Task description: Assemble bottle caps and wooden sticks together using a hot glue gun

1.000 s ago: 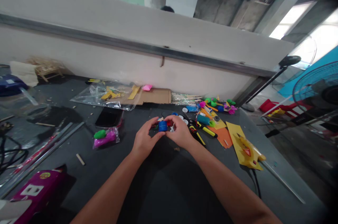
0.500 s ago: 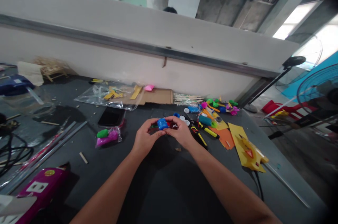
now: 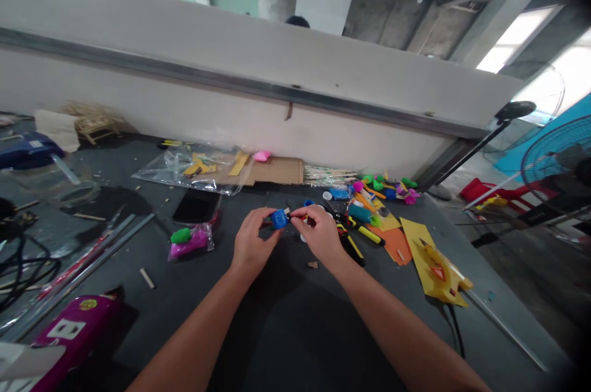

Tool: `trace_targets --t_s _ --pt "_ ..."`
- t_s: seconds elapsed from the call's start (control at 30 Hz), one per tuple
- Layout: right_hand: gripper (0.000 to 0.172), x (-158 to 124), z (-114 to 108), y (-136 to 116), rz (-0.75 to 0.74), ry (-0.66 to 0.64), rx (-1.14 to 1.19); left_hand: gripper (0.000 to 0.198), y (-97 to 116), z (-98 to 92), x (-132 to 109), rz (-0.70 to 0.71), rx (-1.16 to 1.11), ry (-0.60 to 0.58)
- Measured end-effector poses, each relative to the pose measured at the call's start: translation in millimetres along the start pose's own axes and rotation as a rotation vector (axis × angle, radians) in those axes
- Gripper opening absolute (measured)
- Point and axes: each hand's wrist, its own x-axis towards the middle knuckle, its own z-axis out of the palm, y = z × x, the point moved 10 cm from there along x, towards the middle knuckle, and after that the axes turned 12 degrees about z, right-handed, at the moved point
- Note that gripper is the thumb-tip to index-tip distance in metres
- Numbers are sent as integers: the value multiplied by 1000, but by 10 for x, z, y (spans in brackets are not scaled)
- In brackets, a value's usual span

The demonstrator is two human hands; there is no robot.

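We are holding one small, shiny, round-edged blue block (image 3: 279, 219) between the thumb and fingers of our left hand (image 3: 252, 239). Our right hand (image 3: 321, 233) is pinching narrowly just beside it at three o'clock; we cannot tell whether it is gripping a tiny dark bit there. Around the block, one purple lump (image 3: 187, 248) in clear, crinkled wrap is lying near nine o'clock, beside one green lump (image 3: 180, 236). At ten, one thin plastic bag (image 3: 157, 172) is lying around or over ragged yellow scraps (image 3: 199, 168); we cannot tell which. At twelve, we are seeing flat brown cardboard (image 3: 279, 172). Between three and four, one yellow glue gun (image 3: 444, 275) is resting on one yellow sheet (image 3: 412, 233).
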Motion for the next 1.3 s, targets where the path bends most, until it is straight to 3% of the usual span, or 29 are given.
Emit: trace_targets --t_s 0.43,0.77,1.0,1.2,1.3 --pt "17 -209 85 -249 -275 98 -282 29 52 4 -8 77 158 -50" --pt "20 -318 186 -371 -443 70 -408 28 129 4 -1 164 227 -69" --pt "17 -225 148 -297 -368 25 -321 31 66 33 -6 104 156 -70" --pt "48 -96 149 -144 -224 -120 -139 46 152 129 -25 174 173 -138" --pt "47 -86 181 -120 -213 -179 -96 60 152 142 -49 158 107 -136"
